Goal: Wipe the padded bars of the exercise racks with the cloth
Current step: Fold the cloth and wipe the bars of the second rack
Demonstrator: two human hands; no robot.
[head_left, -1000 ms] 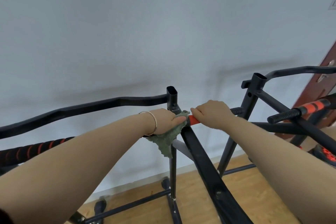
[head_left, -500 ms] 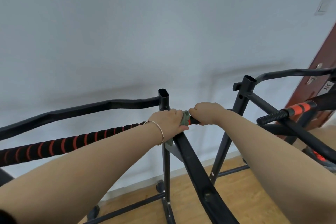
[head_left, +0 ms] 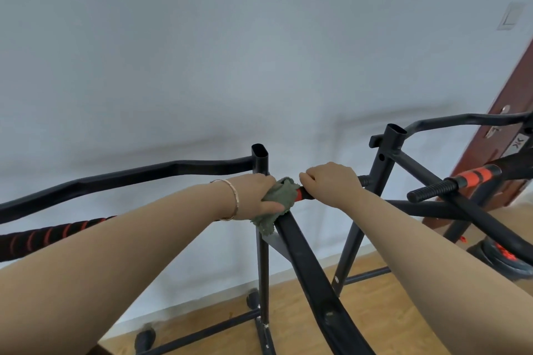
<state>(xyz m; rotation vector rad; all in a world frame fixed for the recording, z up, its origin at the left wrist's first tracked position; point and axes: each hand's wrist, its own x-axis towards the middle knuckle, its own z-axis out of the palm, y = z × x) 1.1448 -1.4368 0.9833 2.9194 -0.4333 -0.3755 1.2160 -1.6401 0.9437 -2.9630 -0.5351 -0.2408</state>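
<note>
My left hand (head_left: 255,197) grips a green cloth (head_left: 278,200) wrapped round the inner end of a short padded handle (head_left: 302,194), close to the black upright post (head_left: 261,161) of the near rack. My right hand (head_left: 331,181) grips the same handle just to the right; only a strip of orange and black padding shows between the hands. A long black padded bar with red rings (head_left: 49,235) runs off to the left, partly behind my left forearm. A second rack's padded handle (head_left: 452,183), black with an orange band, sticks out at the right.
The second black rack (head_left: 386,158) stands to the right, close to a brown door (head_left: 507,135). A slanted black frame bar (head_left: 311,277) runs down between my arms. The pale wall is directly behind, wooden floor (head_left: 288,320) below, and a black-and-red object (head_left: 504,256) lies at the right.
Half a second ago the cloth was mostly hidden in my left hand; now more of it shows, bunched on the handle and hanging below. My left forearm covers more of the ringed bar.
</note>
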